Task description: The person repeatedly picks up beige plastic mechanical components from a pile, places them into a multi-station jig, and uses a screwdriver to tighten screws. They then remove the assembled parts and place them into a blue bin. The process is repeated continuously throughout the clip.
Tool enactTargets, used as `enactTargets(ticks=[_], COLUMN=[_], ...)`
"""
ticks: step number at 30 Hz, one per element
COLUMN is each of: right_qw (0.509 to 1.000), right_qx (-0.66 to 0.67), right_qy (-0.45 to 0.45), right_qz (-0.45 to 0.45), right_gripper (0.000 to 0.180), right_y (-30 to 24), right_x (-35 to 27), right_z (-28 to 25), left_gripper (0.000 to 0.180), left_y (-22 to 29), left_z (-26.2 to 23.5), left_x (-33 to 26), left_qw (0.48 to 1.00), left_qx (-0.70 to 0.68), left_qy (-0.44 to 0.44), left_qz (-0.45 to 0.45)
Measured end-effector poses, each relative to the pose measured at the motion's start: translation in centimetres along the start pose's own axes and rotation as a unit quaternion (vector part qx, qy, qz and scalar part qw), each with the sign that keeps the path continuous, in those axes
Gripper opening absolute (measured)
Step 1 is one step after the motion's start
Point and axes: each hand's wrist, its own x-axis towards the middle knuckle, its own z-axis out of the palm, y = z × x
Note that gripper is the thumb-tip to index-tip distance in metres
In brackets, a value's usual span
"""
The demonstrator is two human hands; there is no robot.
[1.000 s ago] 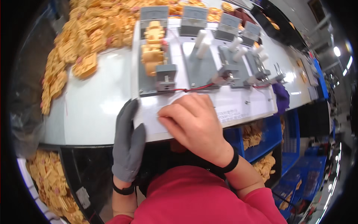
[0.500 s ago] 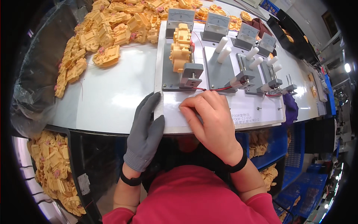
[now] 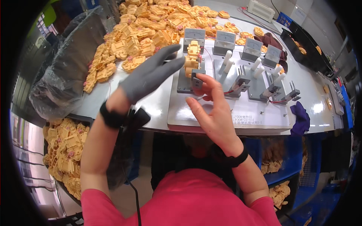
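Note:
A yellow-orange plastic housing (image 3: 190,62) sits on the leftmost grey test fixture (image 3: 183,84), below a panel meter (image 3: 194,37). My left hand (image 3: 149,77), in a grey glove, reaches to the left side of this housing. Its fingers are stretched out, and whether the tips touch the housing is unclear. Bare, my right hand (image 3: 214,107) is at the fixture's dark grey front block (image 3: 196,81), index finger against it and thumb held apart. Nothing shows in its grasp. Red and black wires run from behind my right fingers toward the neighbouring fixture.
Several more fixtures with white posts (image 3: 227,64) stand to the right on the white board (image 3: 188,119). Loose yellow housings (image 3: 151,26) are heaped at the back left. A purple cloth (image 3: 300,118) hangs at the table's front edge. Bins of housings (image 3: 68,158) sit below.
My left hand has risen from the board's front edge up toward the housing. My right hand has moved up to the fixture's front block, its thumb and fingers spreading. The view has shifted.

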Motion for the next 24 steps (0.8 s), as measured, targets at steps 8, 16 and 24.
enactTargets(ticks=[8, 16, 24], right_qw=[0.994, 0.997, 0.998], right_qx=[0.095, 0.053, 0.047], right_qy=[-0.036, -0.025, -0.048], right_qz=[0.04, 0.041, 0.011], right_gripper=[0.034, 0.042, 0.043], right_y=[0.7, 1.2, 0.6], right_x=[-0.2, -1.1, -0.7], right_z=[0.1, -1.0, -0.6], left_gripper=[0.078, 0.081, 0.043], left_y=[2.3, 5.7, -4.0], left_z=[2.1, 1.2, -29.1], left_x=[7.7, 7.8, 1.3], left_qw=[0.989, 0.956, 0.859], left_qx=[0.146, 0.246, -0.354], left_qy=[-0.031, 0.135, 0.367], left_qz=[0.0, 0.09, 0.048])
